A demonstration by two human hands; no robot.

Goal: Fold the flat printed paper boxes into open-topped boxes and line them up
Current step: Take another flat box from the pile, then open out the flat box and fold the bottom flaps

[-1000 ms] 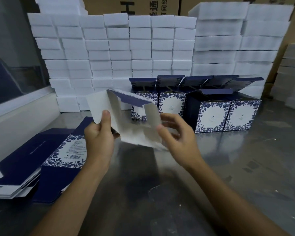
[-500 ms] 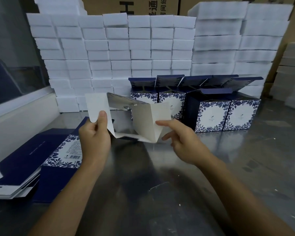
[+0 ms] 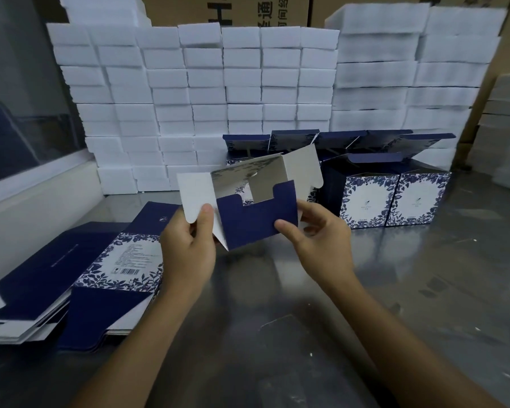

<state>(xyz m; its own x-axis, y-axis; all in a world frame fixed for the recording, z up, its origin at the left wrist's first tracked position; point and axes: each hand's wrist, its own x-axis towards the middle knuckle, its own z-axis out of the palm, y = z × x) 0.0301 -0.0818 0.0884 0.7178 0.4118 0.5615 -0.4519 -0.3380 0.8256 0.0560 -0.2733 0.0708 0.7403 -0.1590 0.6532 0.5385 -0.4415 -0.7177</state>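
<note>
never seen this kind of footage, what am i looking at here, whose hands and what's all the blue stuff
There is no machine: a camera worn on a person's head looks down at their own bare hands over a shiny metal table. The left hand pinches a white flap and the right hand pinches the navy flap of a half-folded paper box. A stack of flat printed boxes lies at the left. Folded boxes stand in a row behind, before a wall of white foam blocks.
</note>
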